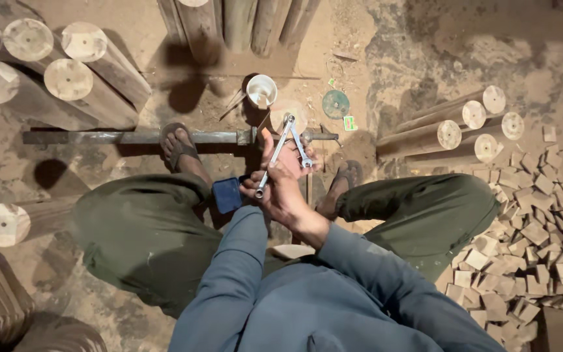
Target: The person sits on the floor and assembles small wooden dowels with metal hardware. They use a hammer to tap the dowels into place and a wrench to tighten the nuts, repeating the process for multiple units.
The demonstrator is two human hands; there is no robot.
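At the far left of the dirt floor we see stacked round logs with their sawn ends facing up, and one lone log end lower down. A long metal bar runs across the floor in front of us, with our left sandalled foot planted on it.

Moving in, our left hand is curled tight around the lower end of a ring spanner — its ring sits near the top, just over the bar's right end. A small blue pad lies beside that hand, against the knee. Our right hand sits behind and crosses under the left; it pinches a second, shorter spanner, which meets the first near the top so the two form a narrow V.

For a clean turn, we judge the thing is to keep one spanner dead still as the counter-hold while the other swings — both rings seated fully, no tilt, or they'll slip off the fastener. Whether the rings are actually on a nut we cannot tell; it is hidden.

Beyond the tools stand a white cup and a green disc. Further right lie more logs, then a big heap of small wooden blocks at the right edge.
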